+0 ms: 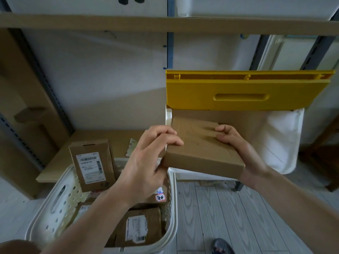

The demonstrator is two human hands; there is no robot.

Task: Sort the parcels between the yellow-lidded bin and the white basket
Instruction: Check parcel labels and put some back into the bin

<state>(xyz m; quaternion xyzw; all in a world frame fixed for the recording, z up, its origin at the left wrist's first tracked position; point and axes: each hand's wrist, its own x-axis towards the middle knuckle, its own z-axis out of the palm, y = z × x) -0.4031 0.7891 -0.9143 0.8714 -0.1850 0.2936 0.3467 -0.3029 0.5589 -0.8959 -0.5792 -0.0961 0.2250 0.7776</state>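
fingers [174, 142] of both hands clasp a flat brown parcel [203, 149] between open yellow-lidded bin [282, 140] and white basket [60, 197]

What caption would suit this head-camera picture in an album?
Both hands, left and right, hold a flat cardboard parcel between the white basket and the open yellow-lidded bin.

Flat parcel held over bin mouth, both hands.
Left hand [146, 158] and right hand [236, 143] grip a flat brown parcel [203, 151] at the open white bin [280, 143], yellow lid [244, 90] raised. White basket [60, 204] lower left holds labelled parcels.
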